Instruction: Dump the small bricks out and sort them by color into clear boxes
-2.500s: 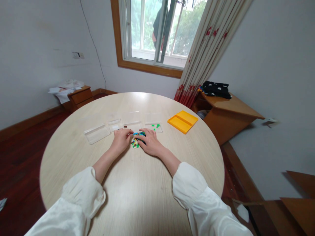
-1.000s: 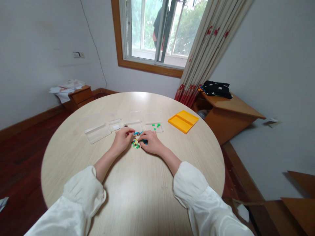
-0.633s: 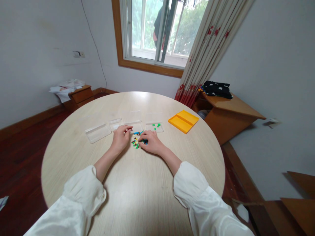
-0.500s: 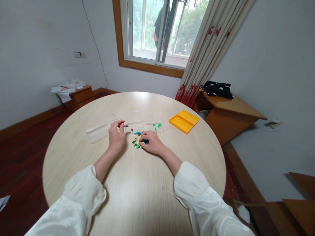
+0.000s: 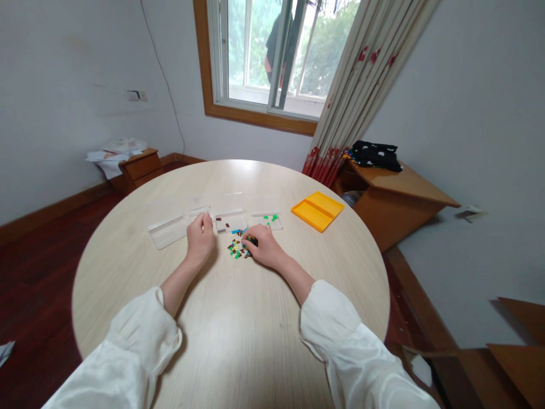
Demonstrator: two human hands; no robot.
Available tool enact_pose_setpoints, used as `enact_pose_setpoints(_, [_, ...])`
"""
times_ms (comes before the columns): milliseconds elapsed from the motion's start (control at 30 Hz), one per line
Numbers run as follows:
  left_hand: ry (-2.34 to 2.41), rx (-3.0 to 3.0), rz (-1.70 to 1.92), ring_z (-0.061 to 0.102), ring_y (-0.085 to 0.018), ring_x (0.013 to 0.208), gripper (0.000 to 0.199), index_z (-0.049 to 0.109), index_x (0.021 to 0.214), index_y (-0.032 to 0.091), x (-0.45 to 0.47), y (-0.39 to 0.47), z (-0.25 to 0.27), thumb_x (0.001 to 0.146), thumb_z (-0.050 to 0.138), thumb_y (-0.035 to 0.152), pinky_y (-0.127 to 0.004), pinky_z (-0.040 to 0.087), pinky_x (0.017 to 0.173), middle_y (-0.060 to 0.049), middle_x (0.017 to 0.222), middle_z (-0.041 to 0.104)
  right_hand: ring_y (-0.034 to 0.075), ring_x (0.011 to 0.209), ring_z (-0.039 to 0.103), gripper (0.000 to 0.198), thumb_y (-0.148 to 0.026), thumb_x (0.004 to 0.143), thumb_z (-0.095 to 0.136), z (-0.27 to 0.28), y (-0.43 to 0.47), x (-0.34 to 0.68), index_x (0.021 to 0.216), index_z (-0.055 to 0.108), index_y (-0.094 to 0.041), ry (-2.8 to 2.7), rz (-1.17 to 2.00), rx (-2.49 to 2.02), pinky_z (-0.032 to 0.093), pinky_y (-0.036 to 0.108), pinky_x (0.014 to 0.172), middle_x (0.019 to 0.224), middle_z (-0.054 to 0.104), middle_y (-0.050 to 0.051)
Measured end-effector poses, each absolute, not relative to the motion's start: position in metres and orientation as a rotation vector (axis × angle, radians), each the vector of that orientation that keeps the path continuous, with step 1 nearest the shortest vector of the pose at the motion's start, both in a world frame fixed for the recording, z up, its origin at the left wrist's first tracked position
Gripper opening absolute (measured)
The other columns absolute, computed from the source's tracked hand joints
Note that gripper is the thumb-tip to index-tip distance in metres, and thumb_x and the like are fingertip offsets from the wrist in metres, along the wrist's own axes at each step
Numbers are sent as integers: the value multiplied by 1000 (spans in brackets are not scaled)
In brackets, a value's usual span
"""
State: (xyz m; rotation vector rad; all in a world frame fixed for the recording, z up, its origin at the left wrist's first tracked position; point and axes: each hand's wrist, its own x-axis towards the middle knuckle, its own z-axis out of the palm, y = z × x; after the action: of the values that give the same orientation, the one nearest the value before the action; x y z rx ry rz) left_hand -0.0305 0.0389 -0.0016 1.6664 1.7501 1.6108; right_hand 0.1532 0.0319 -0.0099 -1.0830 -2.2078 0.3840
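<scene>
My left hand [image 5: 200, 238] is closed beside the clear tray that holds a few dark brown bricks [image 5: 218, 219]; whatever its curled fingers hold is hidden. Over the right side of a mixed pile of small toy bricks [image 5: 237, 249] bends my right hand [image 5: 264, 245], thumb and fingertips drawn together among the pieces. What those fingertips grip is too small to make out. The pile shows green, white, yellow, blue and brown pieces. Behind it stands a clear tray [image 5: 243, 215], and to the right another clear box contains green bricks [image 5: 274, 217].
A long clear tray [image 5: 164, 234] lies left of my left hand. On the right of the round table [image 5: 238, 341] sits a yellow divided tray [image 5: 317, 211]. A wooden cabinet [image 5: 409, 193] with black cloth [image 5: 377, 155] on top stands beyond the table's right edge.
The fingers of my left hand have curled closed, where they were apart before. My right hand has shifted slightly right over the pile, uncovering more bricks.
</scene>
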Motion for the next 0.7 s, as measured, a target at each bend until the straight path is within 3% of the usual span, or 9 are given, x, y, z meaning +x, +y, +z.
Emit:
enact_pose_setpoints(167, [1734,1674,1609,40,-13,55,34,35,57,22,-31,40,-1,90,35,31,-27,31,55,3,52,40,18,88,55,9,-16,86,57,-10,34,155,80,63,-18,-2144,332,-1094,33,33,84,87,67,5])
enact_pose_setpoints(433, [1691,1706,1585,55,-15,69,12,58,75,18,-33,44,-6,79,50,27,-26,43,67,-2,73,63,19,97,54,7,-14,78,64,-10,30,152,78,68,-20,-2242,307,-1054,32,36,87,98,67,4])
enact_pose_setpoints(700, [1661,1734,1593,59,-17,76,23,70,86,16,-36,49,-16,77,51,26,-30,46,77,-7,89,71,21,101,52,6,-15,72,66,-10,29,154,76,69,-20,-2306,355,-1045,31,39,88,103,64,4])
